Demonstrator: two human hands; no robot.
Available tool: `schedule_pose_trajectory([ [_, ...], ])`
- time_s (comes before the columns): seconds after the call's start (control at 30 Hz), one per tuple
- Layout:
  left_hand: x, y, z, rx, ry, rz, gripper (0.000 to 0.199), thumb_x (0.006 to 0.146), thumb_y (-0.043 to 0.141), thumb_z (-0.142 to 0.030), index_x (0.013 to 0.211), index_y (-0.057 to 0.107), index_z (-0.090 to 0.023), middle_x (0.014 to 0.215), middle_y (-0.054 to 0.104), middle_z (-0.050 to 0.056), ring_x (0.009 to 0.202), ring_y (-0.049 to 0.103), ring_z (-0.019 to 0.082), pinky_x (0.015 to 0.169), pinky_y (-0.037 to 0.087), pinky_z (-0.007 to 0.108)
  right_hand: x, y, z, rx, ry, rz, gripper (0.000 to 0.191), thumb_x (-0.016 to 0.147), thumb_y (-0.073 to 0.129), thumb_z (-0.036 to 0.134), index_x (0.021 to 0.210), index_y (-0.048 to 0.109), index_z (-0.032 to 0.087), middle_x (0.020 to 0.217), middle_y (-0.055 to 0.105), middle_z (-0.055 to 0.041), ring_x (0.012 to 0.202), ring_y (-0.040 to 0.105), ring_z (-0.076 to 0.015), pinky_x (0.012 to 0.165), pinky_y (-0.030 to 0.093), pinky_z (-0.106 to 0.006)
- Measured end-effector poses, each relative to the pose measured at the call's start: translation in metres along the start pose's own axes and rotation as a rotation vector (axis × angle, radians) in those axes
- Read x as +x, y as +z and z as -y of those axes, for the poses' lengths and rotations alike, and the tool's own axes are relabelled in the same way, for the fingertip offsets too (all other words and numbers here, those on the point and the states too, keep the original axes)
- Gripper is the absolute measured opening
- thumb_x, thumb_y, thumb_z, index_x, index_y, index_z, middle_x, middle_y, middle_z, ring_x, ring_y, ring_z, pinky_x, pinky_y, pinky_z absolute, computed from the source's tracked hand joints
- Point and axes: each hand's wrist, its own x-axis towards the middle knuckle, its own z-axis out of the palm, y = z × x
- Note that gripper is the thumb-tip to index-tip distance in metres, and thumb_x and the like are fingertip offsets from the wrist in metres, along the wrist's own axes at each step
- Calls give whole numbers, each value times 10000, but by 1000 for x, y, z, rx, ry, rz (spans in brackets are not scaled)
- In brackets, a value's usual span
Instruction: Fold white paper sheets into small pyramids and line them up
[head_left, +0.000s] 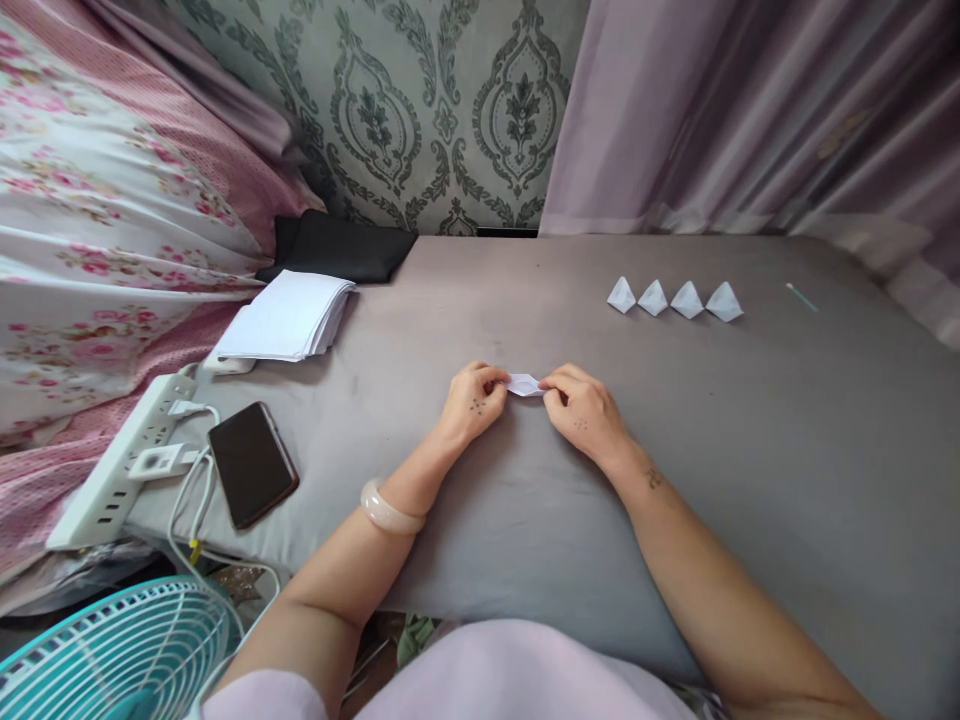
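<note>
A small folded white paper piece point(524, 385) is held just above or on the grey tabletop cover, its middle spread in a boat-like shape. My left hand point(475, 400) pinches its left end between thumb and fingers. At the opposite end, my right hand point(582, 408) grips it the same way. The fingertips hide both ends of the paper. Farther back on the right, several folded white paper shapes stand in a row, the leftmost paper shape point(621, 295) nearest my hands and the rightmost paper shape point(724, 302) farthest along.
A stack of white paper point(289, 315) lies at the left, before a black folded item point(337, 248). Nearer me are a smartphone point(253, 465), a power strip point(124, 465) with cables, and a teal fan point(127, 650). A thin green stick point(802, 297) lies far right.
</note>
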Motion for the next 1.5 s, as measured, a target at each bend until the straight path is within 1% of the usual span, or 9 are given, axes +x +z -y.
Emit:
schedule_pose_trajectory([
  [0.17, 2, 4, -1, 109, 15, -31, 244, 849, 538, -292, 814, 744, -166, 821, 685, 63, 692, 604, 148, 736, 479, 272, -6, -6, 7, -205, -46, 50, 319, 812, 451, 132, 966, 717, 218, 1033, 669, -30, 821, 619, -162, 704, 423, -282],
  [0.33, 3, 9, 1, 137, 58, -48, 214, 862, 539, -259, 839, 731, -168, 823, 698, 69, 728, 619, 165, 764, 484, 289, -9, -9, 12, -291, -131, 144, 263, 806, 470, 155, 868, 720, 211, 963, 654, -49, 747, 594, -162, 656, 395, -296],
  [0.47, 1, 13, 3, 97, 113, -60, 164, 850, 547, -213, 907, 696, -172, 915, 696, 72, 782, 626, 170, 805, 498, 311, -11, -7, 14, -254, -111, 176, 268, 816, 465, 143, 903, 710, 211, 997, 644, -74, 772, 591, -175, 670, 407, -300],
  [0.6, 0, 14, 2, -8, 132, -112, 195, 838, 530, -156, 1012, 617, -168, 1037, 638, 85, 824, 632, 147, 761, 529, 278, -12, -1, 20, -163, -118, 160, 361, 832, 431, 130, 1111, 650, 198, 1117, 614, -94, 872, 603, -195, 739, 452, -308],
  [0.87, -1, 15, -5, -328, 40, -245, 264, 815, 522, -144, 1077, 490, -170, 1151, 486, 101, 963, 598, 161, 647, 553, 219, -16, 11, 39, -3, -138, 110, 563, 816, 397, 104, 1371, 441, 189, 1244, 527, -127, 1024, 592, -229, 799, 509, -338],
  [1.0, -2, 18, -2, -338, 17, -278, 295, 802, 527, -123, 1086, 476, -185, 1149, 493, 93, 974, 584, 166, 688, 543, 247, -19, 15, 40, 11, -127, 145, 597, 802, 407, 110, 1396, 393, 167, 1297, 487, -155, 1012, 602, -248, 800, 517, -373],
  [1.13, -4, 20, -2, -254, 91, -257, 351, 790, 489, -67, 1118, 481, -189, 1180, 482, 109, 1019, 560, 181, 757, 534, 287, -19, 19, 40, 22, -86, 130, 570, 820, 395, 119, 1388, 388, 162, 1326, 488, -167, 1007, 609, -253, 798, 519, -385],
  [1.37, -4, 17, -4, -118, 134, -242, 351, 797, 432, -22, 1062, 581, -198, 1153, 484, 100, 954, 570, 157, 793, 515, 284, -19, 19, 40, -15, -85, 161, 526, 829, 364, 96, 1349, 427, 146, 1135, 607, -137, 982, 613, -249, 805, 510, -379],
  [1.5, -1, 15, 0, -140, 105, -263, 303, 856, 442, -88, 1121, 526, -206, 1063, 573, 77, 872, 603, 144, 791, 507, 292, -20, 19, 39, -35, -132, 152, 486, 840, 354, 89, 1311, 461, 148, 1133, 607, -130, 1033, 596, -238, 860, 493, -365],
])
